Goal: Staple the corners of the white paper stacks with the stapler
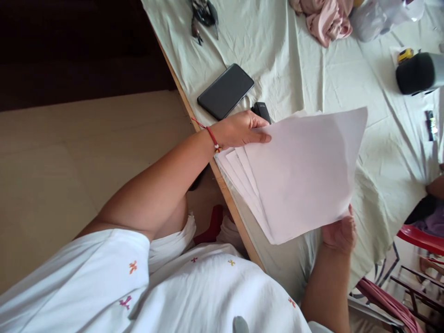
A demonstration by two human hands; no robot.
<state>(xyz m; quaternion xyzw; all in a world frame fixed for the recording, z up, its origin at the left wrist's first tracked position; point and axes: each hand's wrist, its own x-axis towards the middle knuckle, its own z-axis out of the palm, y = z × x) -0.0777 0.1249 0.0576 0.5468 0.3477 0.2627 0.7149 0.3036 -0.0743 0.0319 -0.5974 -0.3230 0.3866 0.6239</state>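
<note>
A fanned stack of white paper sheets point(301, 171) is held over the table's near edge. My left hand point(241, 129), with a red thread bracelet at the wrist, grips the stack's upper left corner, thumb on top. My right hand point(338, 231) holds the stack from underneath at its lower right edge, mostly hidden by the paper. A black stapler point(262, 111) lies just behind my left hand's fingers.
A pale green cloth point(294, 60) covers the table. On it lie a black phone point(225, 91), black scissors or pliers point(203, 16), a pink cloth point(324, 18), a clear plastic bag point(378, 16) and a black cylinder point(418, 73). Red chair point(421, 238) at right.
</note>
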